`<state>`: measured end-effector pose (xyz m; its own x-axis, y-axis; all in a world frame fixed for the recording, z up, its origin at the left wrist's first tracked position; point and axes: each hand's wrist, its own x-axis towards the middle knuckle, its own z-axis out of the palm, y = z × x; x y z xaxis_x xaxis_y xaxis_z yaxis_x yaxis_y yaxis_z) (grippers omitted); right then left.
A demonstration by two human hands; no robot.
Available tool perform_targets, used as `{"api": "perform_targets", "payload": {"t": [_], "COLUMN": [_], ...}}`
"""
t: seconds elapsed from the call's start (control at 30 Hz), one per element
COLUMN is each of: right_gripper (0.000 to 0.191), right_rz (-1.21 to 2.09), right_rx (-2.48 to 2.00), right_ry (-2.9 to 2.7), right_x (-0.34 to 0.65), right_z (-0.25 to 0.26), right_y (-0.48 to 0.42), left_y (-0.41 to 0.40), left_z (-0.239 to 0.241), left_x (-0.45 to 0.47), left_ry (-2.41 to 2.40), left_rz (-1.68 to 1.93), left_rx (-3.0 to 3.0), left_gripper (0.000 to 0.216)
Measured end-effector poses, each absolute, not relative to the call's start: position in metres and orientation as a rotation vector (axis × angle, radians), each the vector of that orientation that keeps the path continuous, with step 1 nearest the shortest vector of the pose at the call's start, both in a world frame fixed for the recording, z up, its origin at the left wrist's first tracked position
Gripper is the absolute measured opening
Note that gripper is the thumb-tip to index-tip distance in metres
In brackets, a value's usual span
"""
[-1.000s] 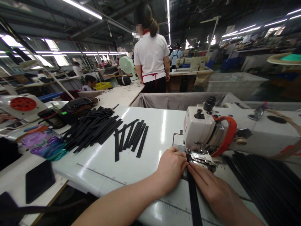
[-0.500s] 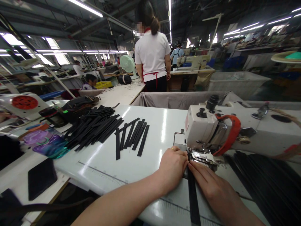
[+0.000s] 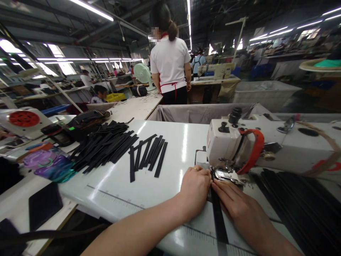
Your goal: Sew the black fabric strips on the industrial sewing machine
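A long black fabric strip [image 3: 219, 220] runs from the table's front edge up to the presser foot [image 3: 223, 175] of a white sewing machine [image 3: 222, 142]. My left hand [image 3: 195, 190] is closed at the strip's far end, left of the foot, with its fingers bent and a ring on one. From the other side, my right hand [image 3: 241, 204] holds the strip's right edge, fingers pressed together and tips just in front of the foot. The two hands nearly meet there. My fingers hide the strip's far end and the needle area.
Several short black strips [image 3: 149, 154] lie left on the white table [image 3: 170, 199], beside a larger heap [image 3: 106, 144]. Long black strips [image 3: 298, 206] are stacked right. A purple-teal pouch [image 3: 49, 163] sits far left. Behind the table are a cloth-lined bin [image 3: 181, 113] and a standing person [image 3: 170, 60].
The view has turned slightly to the right. Both hands stay at the presser foot in almost the same pose, with the strip still between them.
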<state>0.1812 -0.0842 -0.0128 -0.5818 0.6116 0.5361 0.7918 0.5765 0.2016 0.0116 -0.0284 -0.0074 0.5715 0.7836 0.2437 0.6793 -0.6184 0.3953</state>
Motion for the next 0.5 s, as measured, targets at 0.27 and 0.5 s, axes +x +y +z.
{"api": "perform_targets", "payload": {"t": [0.27, 0.5], "right_gripper": [0.039, 0.029], "right_rz": [-0.51, -0.203], "right_rx": [-1.16, -1.063], "right_ry": [-2.376, -2.358], "right_x": [0.181, 0.189], "right_z": [-0.009, -0.001], "right_y": [-0.08, -0.083], "left_y": [-0.023, -0.022], "left_z": [-0.003, 0.004], "left_x": [0.013, 0.01], "left_ry": [1.197, 1.109], "left_rz": [0.588, 0.675], "left_rx": [2.563, 2.513], "left_gripper": [0.027, 0.022]}}
